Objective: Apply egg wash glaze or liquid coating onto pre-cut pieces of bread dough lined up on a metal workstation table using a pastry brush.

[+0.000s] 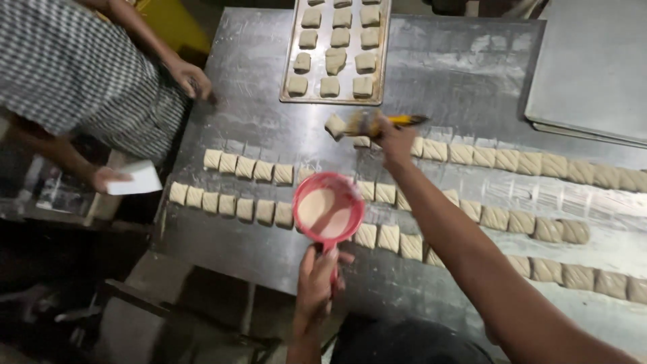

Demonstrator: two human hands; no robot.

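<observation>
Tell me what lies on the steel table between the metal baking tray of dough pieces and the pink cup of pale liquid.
In the head view, the right hand with a yellow-handled brush and a dough piece, plus dough rows.

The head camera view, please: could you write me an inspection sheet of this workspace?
Surface: metal table, dusted with flour.
Job's things: pink cup of pale liquid; brush with a yellow handle; dough piece at the brush; rows of cut dough pieces on the table.
Clutter: baking tray of dough pieces at the far edge; stacked flat trays at right.
Hands: left hand holds the cup's handle; right hand holds the brush.
Cables: nothing seen.
Surroundings: another person in a checked shirt at left, one hand on the table edge, the other holding a white scraper.
</observation>
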